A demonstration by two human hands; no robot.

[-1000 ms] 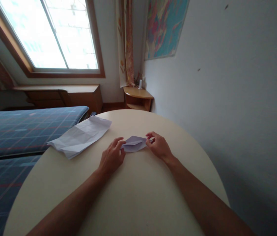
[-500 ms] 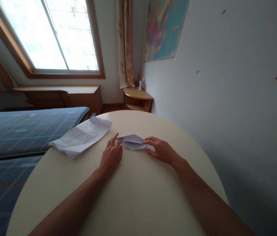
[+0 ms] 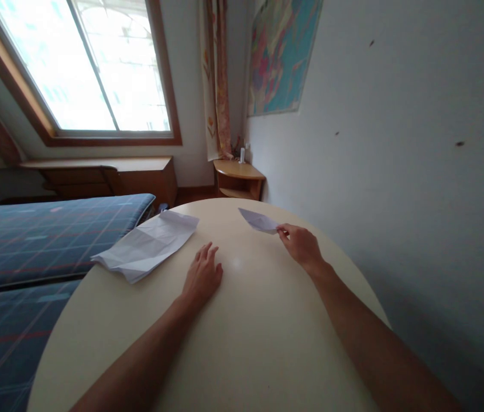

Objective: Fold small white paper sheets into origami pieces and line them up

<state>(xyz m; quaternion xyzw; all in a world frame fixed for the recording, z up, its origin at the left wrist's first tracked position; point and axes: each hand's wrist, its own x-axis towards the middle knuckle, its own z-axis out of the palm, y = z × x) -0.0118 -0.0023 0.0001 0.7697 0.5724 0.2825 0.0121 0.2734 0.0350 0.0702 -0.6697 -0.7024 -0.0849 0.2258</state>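
Observation:
A small piece of folded white paper (image 3: 258,220), long and pointed at its far end, is pinched at its near right corner by my right hand (image 3: 300,245). It is over the far right part of the round cream table (image 3: 242,343); whether it touches the top I cannot tell. My left hand (image 3: 203,272) rests on the table with its fingers apart and nothing in them. Left of that hand lies a larger creased sheet of white paper (image 3: 151,243), partly over the table's left edge.
Mattresses with a blue plaid cover (image 3: 53,240) lie close along the table's left side. A white wall (image 3: 375,200) runs along the right. Beyond the table stand a wooden corner shelf (image 3: 239,170) and a low desk (image 3: 139,171) under the window.
My right hand has moved the folded paper away and to the right, turning it. My left hand has let go of the paper and come down onto the table.

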